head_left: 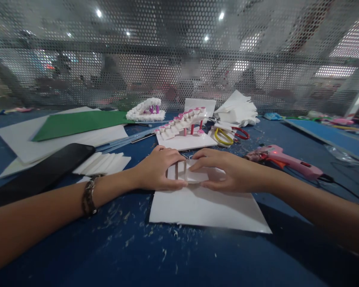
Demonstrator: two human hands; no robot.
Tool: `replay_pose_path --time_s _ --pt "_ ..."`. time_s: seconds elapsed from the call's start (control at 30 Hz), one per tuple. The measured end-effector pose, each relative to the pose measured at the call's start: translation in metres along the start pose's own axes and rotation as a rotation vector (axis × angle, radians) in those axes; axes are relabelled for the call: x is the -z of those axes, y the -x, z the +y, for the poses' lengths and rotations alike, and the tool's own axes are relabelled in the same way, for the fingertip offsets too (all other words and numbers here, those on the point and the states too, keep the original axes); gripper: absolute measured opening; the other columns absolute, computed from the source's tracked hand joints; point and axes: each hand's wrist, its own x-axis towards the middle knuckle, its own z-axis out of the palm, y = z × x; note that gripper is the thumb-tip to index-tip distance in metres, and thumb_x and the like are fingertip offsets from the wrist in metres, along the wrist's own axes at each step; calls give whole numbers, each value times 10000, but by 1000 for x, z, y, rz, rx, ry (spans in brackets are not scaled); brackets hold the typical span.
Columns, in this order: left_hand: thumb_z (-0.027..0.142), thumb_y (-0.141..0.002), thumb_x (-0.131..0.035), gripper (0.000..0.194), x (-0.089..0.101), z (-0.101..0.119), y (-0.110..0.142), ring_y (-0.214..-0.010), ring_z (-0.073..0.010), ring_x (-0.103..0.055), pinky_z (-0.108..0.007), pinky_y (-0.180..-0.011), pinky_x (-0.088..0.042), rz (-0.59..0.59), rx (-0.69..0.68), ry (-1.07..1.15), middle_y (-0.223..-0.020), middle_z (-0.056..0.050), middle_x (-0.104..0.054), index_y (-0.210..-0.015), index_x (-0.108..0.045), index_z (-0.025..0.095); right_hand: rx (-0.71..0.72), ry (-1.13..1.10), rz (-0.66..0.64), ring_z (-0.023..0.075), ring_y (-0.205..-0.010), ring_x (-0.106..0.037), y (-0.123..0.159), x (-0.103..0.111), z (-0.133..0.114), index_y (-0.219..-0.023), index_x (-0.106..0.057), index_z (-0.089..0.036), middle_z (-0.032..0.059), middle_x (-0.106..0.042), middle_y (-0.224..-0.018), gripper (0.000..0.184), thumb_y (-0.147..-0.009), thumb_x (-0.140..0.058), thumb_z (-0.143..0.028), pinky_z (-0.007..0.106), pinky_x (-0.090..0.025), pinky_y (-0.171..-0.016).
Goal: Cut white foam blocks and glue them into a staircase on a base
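My left hand [161,169] grips the left end of a small white foam-board piece with raised cross walls [182,172], thumb in front and fingers behind. My right hand [227,169] curls around the right end of the same piece, its index finger resting on top. Beneath lies a flat white sheet [209,211], partly covered by the piece and both hands. Just behind them stands a white stepped model with pink tops and posts [185,121]. To the right of my right hand, a pink glue gun [293,161] lies on its side with a red light glowing.
Scissors with yellow and red handles [224,137] lie behind my right hand. At left are white strips [107,162], a black flat object [42,173], clear sticks [128,137] and a green sheet [83,124]. White scraps litter the blue table [113,255]; perforated metal mesh [167,63] rises behind.
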Motion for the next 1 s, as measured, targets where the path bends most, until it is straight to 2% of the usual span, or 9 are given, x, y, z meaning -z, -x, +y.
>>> replay_pose_path --time_s 1.0 --pt "551 -684 -519 531 0 1 0 -938 -232 -517 -362 -827 -257 8 17 49 -1008 -71 -594 -1036 -515 153 -24 1 -57 179 -1006 -506 -1 1 1 -1053 -564 -184 93 -522 -1131 316 -757 -564 -297 301 -400 -835"
